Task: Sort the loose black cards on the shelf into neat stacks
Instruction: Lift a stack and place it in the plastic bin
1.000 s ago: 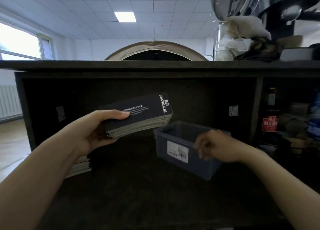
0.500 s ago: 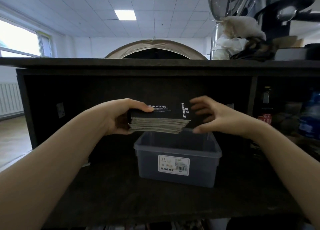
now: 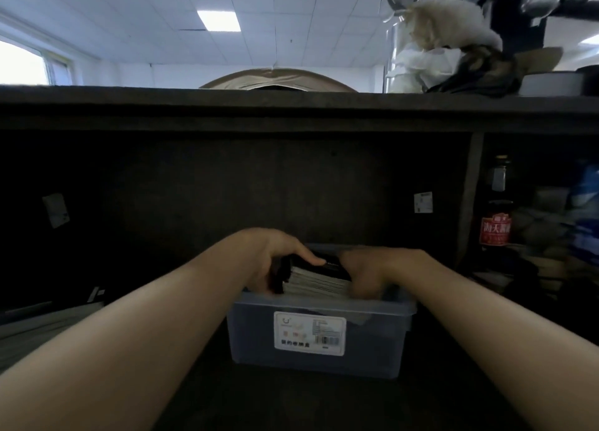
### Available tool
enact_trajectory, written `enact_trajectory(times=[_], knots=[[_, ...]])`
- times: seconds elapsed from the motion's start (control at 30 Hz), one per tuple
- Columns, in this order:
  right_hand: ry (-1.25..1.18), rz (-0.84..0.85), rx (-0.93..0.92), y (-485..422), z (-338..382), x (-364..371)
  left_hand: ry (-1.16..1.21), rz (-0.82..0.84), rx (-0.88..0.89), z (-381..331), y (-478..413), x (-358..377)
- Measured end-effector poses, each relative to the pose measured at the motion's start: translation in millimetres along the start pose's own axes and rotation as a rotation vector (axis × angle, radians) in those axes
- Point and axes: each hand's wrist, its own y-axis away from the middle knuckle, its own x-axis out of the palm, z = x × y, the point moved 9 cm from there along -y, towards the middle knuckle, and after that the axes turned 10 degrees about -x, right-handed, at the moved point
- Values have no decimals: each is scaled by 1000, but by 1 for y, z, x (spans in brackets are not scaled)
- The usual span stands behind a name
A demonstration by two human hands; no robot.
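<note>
Item 1. Shelf [image 3: 291, 113]: a dark, deep compartment with a thick top board. We take the bin standing on its floor as our landmark for every entry below.

Item 2. Bin [image 3: 252, 340]: translucent grey-blue plastic, open at the top, upright, with its long wall facing us.

Item 3. Heap of pale cloths [image 3: 444, 51]: well above the bin and to its right, on the top board of the shelf.

Item 4. Left hand [image 3: 269, 255]: over the bin's left half. It grips the left end of the stack, with the thumb laid across the top card and the fingers wrapped round the end.

Item 5. Right hand [image 3: 372, 272]: over the bin's right half (blurred). Its fingers bend down over the right end of the stack and clasp it.

Item 6. Stack of black cards [image 3: 316, 280]: thick, with pale edges toward us. It is held between both hands at the bin's mouth, and its lower edge dips below the rim. We cannot tell whether it rests on anything inside.

Item 7. Bottle [image 3: 496, 216]: dark glass with a red label, upright in the next compartment, right of the bin and beyond a divider.

Item 8. White label [image 3: 309, 333]: stuck to the bin's front wall and printed with a barcode.

Item 9. Small white sticker [image 3: 423, 202]: on the back panel, above and right of the bin.
</note>
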Motion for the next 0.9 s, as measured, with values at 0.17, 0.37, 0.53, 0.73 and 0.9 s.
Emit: enact_trajectory(times=[0.17,0.37,0.53,0.73,0.9], knots=[[7,16,77,-5,-8,9,80,59,-11,-1,-30,6],[12,-165,53,2,-4,-5,194,77,37,-1,-36,-1],[-71,-318,1,6,-7,-20,132,57,89,-3,-37,-1],[-129,-303,10,7,-12,-18,113,48,82,-6,-45,2],[-139,-298,16,7,-14,-17,134,-71,42,-2,-56,-13]])
